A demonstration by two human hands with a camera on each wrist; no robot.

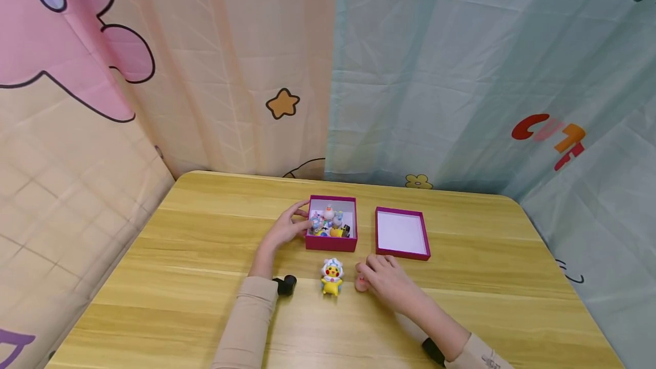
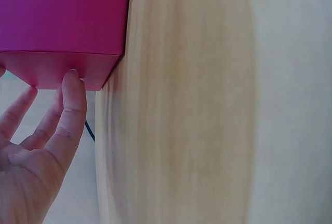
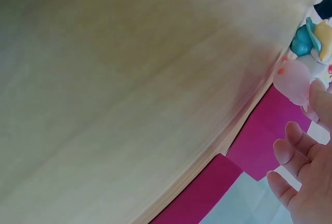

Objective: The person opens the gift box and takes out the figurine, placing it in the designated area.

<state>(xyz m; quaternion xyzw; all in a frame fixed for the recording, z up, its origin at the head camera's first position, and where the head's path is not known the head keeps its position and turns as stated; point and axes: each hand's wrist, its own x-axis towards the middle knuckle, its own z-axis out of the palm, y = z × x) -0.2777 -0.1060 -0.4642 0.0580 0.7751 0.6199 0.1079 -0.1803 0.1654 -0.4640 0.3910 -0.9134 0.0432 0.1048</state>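
Observation:
My left hand [image 1: 283, 231] rests against the left side of a magenta box [image 1: 330, 245], its extended fingers touching the wall in the left wrist view. Inside the box lie several small toy figures [image 1: 328, 213]. With my right hand [image 1: 388, 278] I pinch a small pink figurine [image 1: 361, 283] close over the table; the fingers partly cover it. The same pink figurine [image 3: 291, 81] shows at the thumb and forefinger in the right wrist view. Between my hands stands a yellow figurine [image 1: 332, 278] with a white hood, facing me.
A magenta lid [image 1: 402, 232], white inside, lies to the right of the box, just beyond my right hand. The wooden table [image 1: 487, 266] ends at printed curtains [image 1: 420, 73] behind and at both sides.

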